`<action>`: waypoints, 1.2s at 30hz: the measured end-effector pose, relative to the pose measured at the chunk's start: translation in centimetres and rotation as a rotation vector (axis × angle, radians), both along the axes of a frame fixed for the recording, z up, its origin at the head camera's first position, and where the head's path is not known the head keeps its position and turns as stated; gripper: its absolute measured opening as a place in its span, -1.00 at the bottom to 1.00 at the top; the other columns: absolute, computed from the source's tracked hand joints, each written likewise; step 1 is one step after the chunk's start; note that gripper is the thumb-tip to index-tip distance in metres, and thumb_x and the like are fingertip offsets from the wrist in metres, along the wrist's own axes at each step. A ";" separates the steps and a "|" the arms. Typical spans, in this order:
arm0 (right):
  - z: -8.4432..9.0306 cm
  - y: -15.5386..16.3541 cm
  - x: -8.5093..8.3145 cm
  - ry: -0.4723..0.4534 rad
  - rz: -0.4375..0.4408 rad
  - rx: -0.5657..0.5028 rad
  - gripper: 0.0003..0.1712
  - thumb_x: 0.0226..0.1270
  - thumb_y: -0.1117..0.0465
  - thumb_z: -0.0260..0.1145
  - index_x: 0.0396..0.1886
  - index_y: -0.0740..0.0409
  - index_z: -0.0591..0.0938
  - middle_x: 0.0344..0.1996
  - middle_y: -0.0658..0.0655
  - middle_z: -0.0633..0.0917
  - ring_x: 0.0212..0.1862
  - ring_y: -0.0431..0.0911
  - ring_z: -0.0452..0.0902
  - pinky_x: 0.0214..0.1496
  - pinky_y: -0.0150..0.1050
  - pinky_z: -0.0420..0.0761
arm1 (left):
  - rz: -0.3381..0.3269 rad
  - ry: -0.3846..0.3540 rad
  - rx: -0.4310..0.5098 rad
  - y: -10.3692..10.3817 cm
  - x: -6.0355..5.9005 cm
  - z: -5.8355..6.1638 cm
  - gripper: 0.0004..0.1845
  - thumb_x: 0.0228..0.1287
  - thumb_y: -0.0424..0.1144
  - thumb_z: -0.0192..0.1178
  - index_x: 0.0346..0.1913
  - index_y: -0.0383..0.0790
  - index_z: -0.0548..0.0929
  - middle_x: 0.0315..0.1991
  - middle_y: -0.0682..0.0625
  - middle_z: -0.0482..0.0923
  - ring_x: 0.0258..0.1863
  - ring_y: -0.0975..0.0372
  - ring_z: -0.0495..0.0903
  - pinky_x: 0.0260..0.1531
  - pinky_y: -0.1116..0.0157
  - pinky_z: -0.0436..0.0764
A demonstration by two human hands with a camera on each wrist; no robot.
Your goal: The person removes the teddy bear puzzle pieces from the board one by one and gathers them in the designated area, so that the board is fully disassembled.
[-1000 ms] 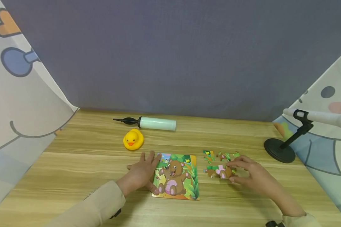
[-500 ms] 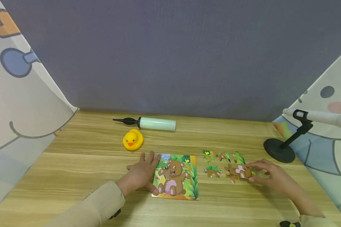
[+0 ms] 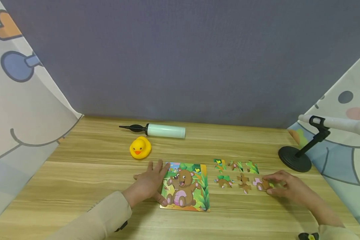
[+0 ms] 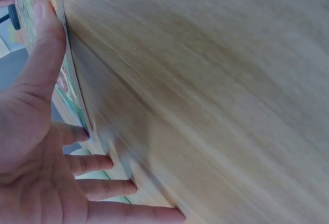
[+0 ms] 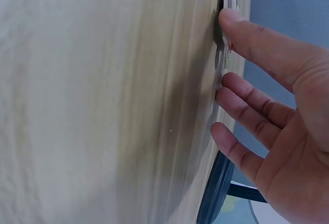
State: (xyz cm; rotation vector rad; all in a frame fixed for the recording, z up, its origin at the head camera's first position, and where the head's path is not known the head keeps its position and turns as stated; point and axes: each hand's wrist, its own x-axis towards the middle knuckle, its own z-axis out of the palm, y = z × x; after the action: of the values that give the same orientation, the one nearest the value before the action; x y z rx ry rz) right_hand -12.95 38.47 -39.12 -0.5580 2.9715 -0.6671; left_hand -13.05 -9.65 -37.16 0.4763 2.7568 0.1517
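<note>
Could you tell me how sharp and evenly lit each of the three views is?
Head view: evenly lit and sharp, with soft shadows under the left hand and right hand; slight wide-angle bend at the edges. Left wrist view: the wooden table is streaked and soft, and the puzzle board is seen edge-on. Right wrist view: blurred wood, with a dark shadow under the fingers.

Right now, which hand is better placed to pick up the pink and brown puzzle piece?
The right hand, most likely. Its fingertips already touch the pink and brown piece on the table. The left hand lies flat against the edge of the bear puzzle board, well away from the loose pieces.
</note>
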 end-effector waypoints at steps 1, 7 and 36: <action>-0.1 0.0 0.0 0.001 0.001 0.000 -0.51 0.08 0.14 0.62 0.02 0.20 0.73 -0.07 0.11 0.66 -0.12 -0.37 0.52 -0.28 -0.30 0.58 | -0.001 0.000 0.001 0.0 0.0 0.0 0.39 -0.40 0.19 0.61 0.58 -0.24 0.16 0.57 -0.33 0.05 0.47 -0.38 0.11 -0.24 -0.50 0.53; -0.2 0.1 -0.1 -0.015 -0.004 0.018 -0.47 0.08 0.11 0.62 0.05 0.19 0.73 -0.07 0.09 0.64 -0.09 -0.32 0.53 -0.25 -0.26 0.62 | -0.003 0.002 0.012 0.0 0.0 0.0 0.39 -0.40 0.19 0.62 0.58 -0.26 0.16 0.56 -0.34 0.05 0.46 -0.39 0.11 -0.25 -0.50 0.53; 2.5 -9.6 0.8 0.215 -0.029 -0.121 -0.70 0.26 0.21 0.51 -0.02 0.14 0.76 -0.12 0.04 0.70 -0.19 -0.07 0.64 -0.29 -0.22 0.68 | 0.005 -0.013 0.004 0.0 -0.1 0.0 0.40 -0.40 0.20 0.61 0.59 -0.24 0.14 0.58 -0.34 0.02 0.47 -0.38 0.09 -0.24 -0.50 0.52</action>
State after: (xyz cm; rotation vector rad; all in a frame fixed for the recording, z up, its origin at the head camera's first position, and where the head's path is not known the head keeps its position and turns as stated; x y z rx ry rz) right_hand -12.11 28.91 -36.65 -0.6343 3.1588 -0.8453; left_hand -13.13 -9.65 -37.13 0.4679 2.7456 0.1609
